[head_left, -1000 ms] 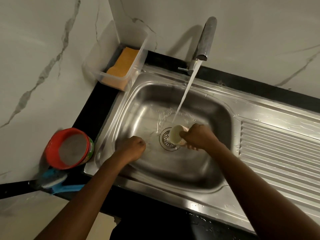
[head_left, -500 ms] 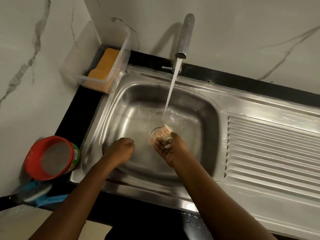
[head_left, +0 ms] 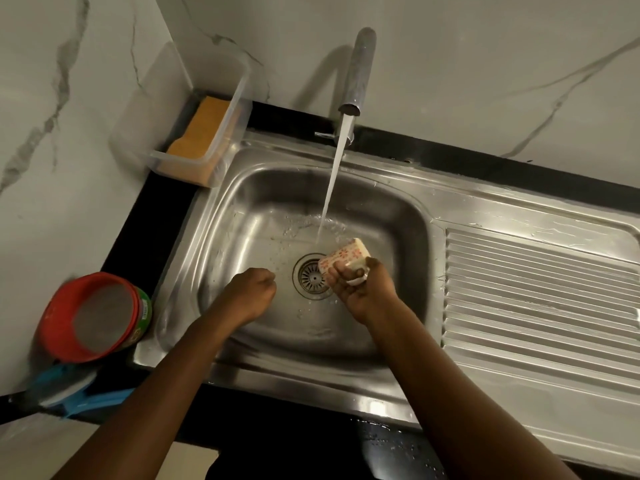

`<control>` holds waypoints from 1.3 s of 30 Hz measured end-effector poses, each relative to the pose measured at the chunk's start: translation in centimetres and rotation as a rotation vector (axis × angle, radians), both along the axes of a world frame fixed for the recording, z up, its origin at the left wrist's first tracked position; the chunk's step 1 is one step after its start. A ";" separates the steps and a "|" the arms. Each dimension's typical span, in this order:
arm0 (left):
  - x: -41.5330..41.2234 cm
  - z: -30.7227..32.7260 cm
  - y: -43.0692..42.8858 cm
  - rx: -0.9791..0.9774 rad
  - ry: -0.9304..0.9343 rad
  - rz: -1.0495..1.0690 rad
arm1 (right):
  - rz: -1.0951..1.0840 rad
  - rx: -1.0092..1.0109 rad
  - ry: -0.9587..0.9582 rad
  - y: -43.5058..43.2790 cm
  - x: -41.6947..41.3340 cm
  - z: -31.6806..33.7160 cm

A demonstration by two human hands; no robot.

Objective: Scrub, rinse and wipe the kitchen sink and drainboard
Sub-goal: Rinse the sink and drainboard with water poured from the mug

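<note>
Marble-walled corner, steel sink (head_left: 242, 202) in black table, tap (head_left: 360, 71) running. Step judged: rinse. Right hand (head_left: 363, 292) grips patterned cup (head_left: 346, 256), fingers (head_left: 337, 277) curled round its lower end. Cup juts toward 12 o'clock from fingers, just beside stream, 1 o'clock of drain (head_left: 310, 277). Left hand (head_left: 249, 292) fisted in basin, nothing seen in it. Next, likely: fill cup, throw water over drainboard (head_left: 536, 306) at 3 o'clock.

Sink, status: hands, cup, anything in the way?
Left hand fisted, empty, in sink basin. Right hand grips floral cup beside running water, by drain. Nothing seen obstructing.
</note>
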State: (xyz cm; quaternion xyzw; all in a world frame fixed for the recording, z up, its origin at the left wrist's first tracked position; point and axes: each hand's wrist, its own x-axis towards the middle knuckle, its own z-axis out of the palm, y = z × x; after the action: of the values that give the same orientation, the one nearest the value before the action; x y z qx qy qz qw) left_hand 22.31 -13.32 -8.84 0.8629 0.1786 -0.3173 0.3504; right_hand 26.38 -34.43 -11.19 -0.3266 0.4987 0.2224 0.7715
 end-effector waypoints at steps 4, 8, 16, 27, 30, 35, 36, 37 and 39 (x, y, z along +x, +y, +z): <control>-0.3 0.0 -0.1 -0.002 0.003 -0.004 | -0.236 0.085 0.062 -0.9 -2.2 -0.1; -0.1 0.2 -0.5 -0.012 0.023 0.014 | -0.239 0.142 0.141 0.8 -4.4 -0.4; 0.0 0.3 -0.7 -0.041 -0.013 0.029 | 0.520 -0.174 0.135 -1.6 -4.6 -0.7; -0.2 -0.4 -0.2 -0.046 -0.014 0.014 | 1.126 -1.153 -0.332 -0.9 6.8 4.3; 0.3 -0.3 -0.3 -0.035 -0.018 0.005 | 1.210 -1.161 -0.315 -1.7 5.9 4.0; 0.8 -0.3 -0.2 -0.048 -0.023 0.045 | 1.250 -1.151 -0.225 -4.0 3.7 3.5; 0.7 -0.4 -0.1 -0.045 -0.016 0.047 | 1.295 -1.154 -0.206 -3.8 3.5 4.0; 0.7 -0.3 0.1 -0.037 -0.011 0.044 | 1.351 -1.179 -0.197 -3.4 3.4 4.2; 0.6 -0.4 0.4 -0.035 -0.012 0.041 | 1.484 -1.300 -0.266 -1.9 3.1 4.5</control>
State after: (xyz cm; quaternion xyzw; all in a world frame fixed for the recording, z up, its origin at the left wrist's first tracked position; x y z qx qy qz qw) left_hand 22.87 -12.88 -9.26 0.8547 0.1885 -0.3082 0.3729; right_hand 29.50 -36.34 -6.72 -0.9373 0.1024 0.2935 0.1577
